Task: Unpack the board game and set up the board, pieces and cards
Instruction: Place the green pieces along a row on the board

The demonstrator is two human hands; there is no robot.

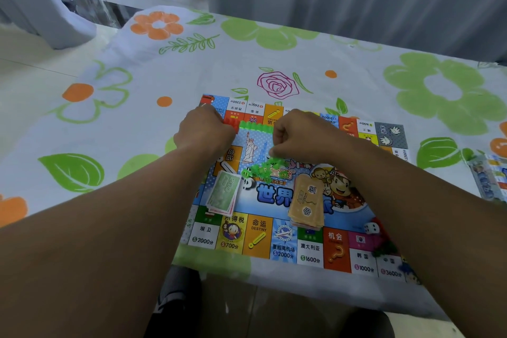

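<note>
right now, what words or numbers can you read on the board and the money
"500": green banknote
"DESTINY", "命运": orange square, board near edge
"埃及", "2000分": white square at near left
"700分": yellow square
"澳大利亚", "1600分": second white square
"机会": red square
"世界": large blue letters, board centre
Far-edge squares and tan cards: upside down, too blurred to read.

— What do we see of our arms?
— Our left forearm (115, 214) and right forearm (397, 195) are bare from the frame edge to the left hand (204, 129) and right hand (299, 136).
— And lower down?
— At seven o'clock we wear a dark grey piece (175, 299) with a pale stripe, garment or shoe, we cannot tell. At five o'clock, dark fabric (367, 324).
</note>
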